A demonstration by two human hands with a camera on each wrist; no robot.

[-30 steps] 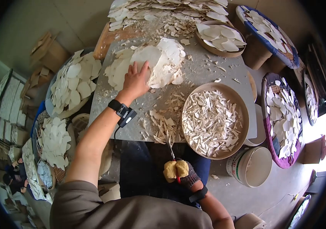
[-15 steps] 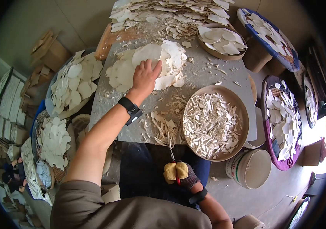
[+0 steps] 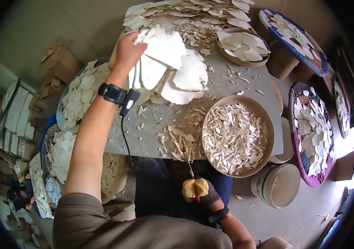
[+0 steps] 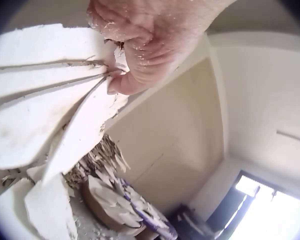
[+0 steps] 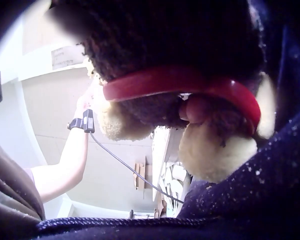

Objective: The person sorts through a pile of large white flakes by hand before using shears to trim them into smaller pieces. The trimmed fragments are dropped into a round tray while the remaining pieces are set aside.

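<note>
My left hand point(image 3: 129, 50) pinches several thin, off-white flat pieces point(image 3: 164, 45) by their edge and tilts them up over the table's far left part. In the left wrist view the pieces point(image 4: 40, 115) fan out from between thumb and fingers. Other flat pieces point(image 3: 189, 72) lie beneath and beside them. Near my lap, my right hand point(image 3: 209, 195), in a dark knitted glove, holds scissors point(image 3: 191, 170) with red handles point(image 5: 155, 82). Yellow foam lumps point(image 3: 195, 189) pad the handles. The blades point at the table's front edge.
A round tray point(image 3: 270, 139) of cut strips overhangs the front right table edge. Loose strips point(image 3: 181, 143) lie left of it. A bowl of flat pieces point(image 3: 264, 62) and a tall stack point(image 3: 202, 14) stand behind. A white bucket point(image 3: 287, 186) is on the floor; filled baskets point(image 3: 324, 166) flank the table.
My left hand has gone from resting on the pile to lifting several flat pieces up and to the left. The right hand with the scissors stays nearly in place.
</note>
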